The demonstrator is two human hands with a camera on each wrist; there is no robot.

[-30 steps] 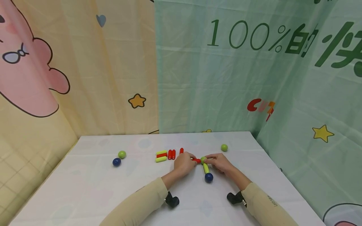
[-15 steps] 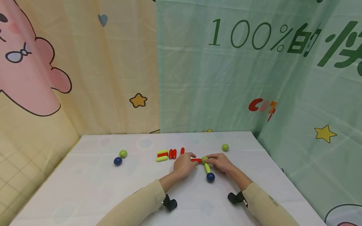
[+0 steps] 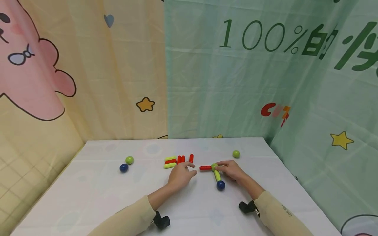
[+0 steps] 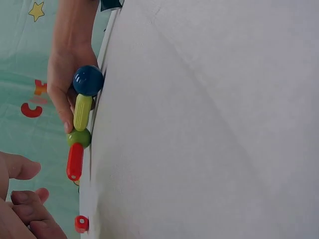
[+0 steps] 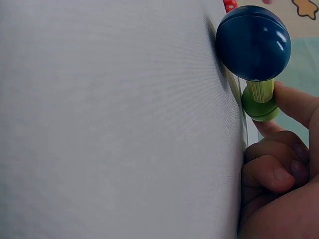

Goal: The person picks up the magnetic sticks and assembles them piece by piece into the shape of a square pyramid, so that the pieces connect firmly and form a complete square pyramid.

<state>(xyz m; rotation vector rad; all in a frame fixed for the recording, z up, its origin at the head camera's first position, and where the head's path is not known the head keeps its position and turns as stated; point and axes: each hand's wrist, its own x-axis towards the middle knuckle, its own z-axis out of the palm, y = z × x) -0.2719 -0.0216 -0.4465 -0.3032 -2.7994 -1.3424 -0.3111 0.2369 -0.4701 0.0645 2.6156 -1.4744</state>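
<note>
A joined piece lies on the table: a green ball (image 3: 214, 167) has a red rod (image 3: 205, 168) sticking out to the left and a yellow-green rod (image 3: 217, 176) running toward me. A dark blue ball (image 3: 220, 186) caps that second rod. My right hand (image 3: 231, 169) pinches the green ball between thumb and finger, as the right wrist view also shows. Left of the piece, my left hand (image 3: 180, 177) is apart from the red rod, holding nothing, its thumb and fingers spread. Beyond it lies a loose red rod (image 3: 191, 158).
A pair of red rods (image 3: 181, 158) lies behind my left hand, partly covered by it. Beside them are yellow-green rods (image 3: 169, 166) with a red rod (image 3: 170, 161) between. A green ball (image 3: 129, 160) and a blue ball (image 3: 124, 168) sit left; another green ball (image 3: 236, 154) lies back right.
My left hand has let go of the red rod and moved left, toward me, with its fingers spreading. The right hand stays on the green ball.
</note>
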